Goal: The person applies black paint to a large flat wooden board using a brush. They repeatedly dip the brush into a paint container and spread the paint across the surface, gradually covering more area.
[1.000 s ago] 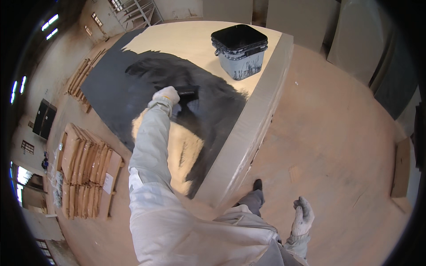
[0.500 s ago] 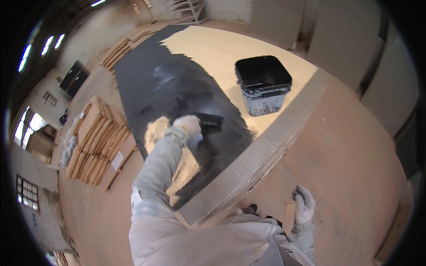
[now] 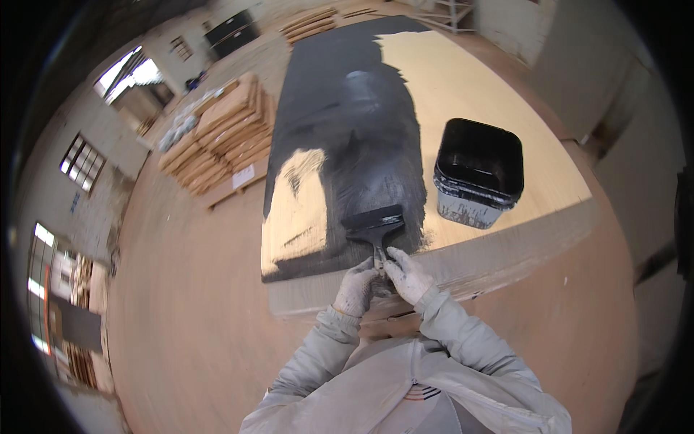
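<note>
My left hand (image 3: 354, 291), in a stained white work glove, is closed about the lower handle of a wide paint brush (image 3: 374, 223). On the handle's other side my right hand (image 3: 409, 276), gloved too, grips it with thumb and fingers. The broad black brush head points away from me, over the wet black paint near the close edge of a large pale board (image 3: 499, 94). Black paint covers much of the board's left side, around a bare pale patch at near left. A black-rimmed square bucket (image 3: 470, 211), smeared with paint, stands on the board to the right.
The board tops a stack with grey sides (image 3: 506, 253), right in front of my body. Brown wrapped bundles (image 3: 224, 137) are piled on the floor at left. Large grey panels (image 3: 585, 79) lean at the right. Dusty reddish floor (image 3: 188, 289) surrounds the stack.
My left hand has drawn the brush back toward my body. My right hand has come up from my side to the handle. The view has swung to the left.
</note>
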